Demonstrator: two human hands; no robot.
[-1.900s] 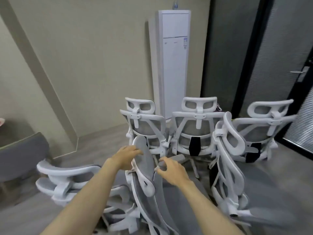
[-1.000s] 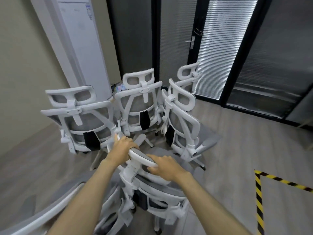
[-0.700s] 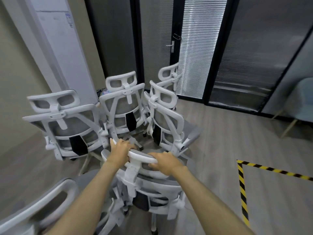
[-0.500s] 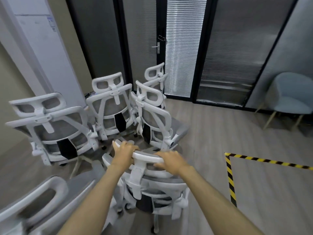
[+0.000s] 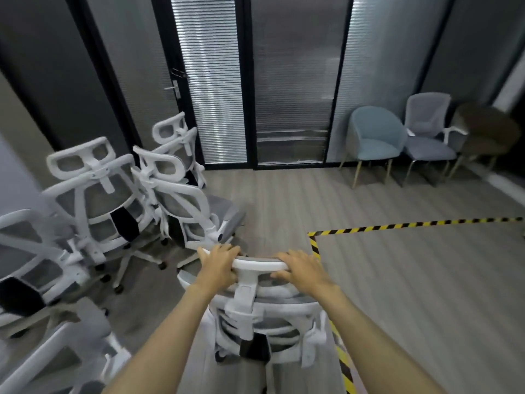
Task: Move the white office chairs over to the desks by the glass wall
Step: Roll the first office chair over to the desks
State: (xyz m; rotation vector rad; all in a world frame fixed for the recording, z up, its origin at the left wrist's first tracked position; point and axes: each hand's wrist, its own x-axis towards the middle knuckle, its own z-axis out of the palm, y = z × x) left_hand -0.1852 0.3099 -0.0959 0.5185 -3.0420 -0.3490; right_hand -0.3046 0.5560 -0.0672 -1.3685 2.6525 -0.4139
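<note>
A white office chair [image 5: 250,314] with grey mesh stands right in front of me, its back toward me. My left hand [image 5: 217,265] grips the left end of its white headrest [image 5: 260,264], and my right hand [image 5: 301,270] grips the right end. Several more white office chairs [image 5: 102,200] are clustered at the left, one [image 5: 193,206] turned sideways with its grey seat pointing right. The seat and wheels of the held chair are hidden below its back.
A glass wall with blinds and a black-framed door [image 5: 210,89] runs across the back. A light blue armchair [image 5: 375,140], a grey chair [image 5: 426,132] and a brown chair [image 5: 483,132] line the right wall. Yellow-black floor tape [image 5: 397,226] marks a corner on the grey wood floor [image 5: 412,280].
The view has swung right, from the beige wall and tall white unit to the glass wall and side chairs. Both hands stay on the headrest as the chair has turned away from the cluster.
</note>
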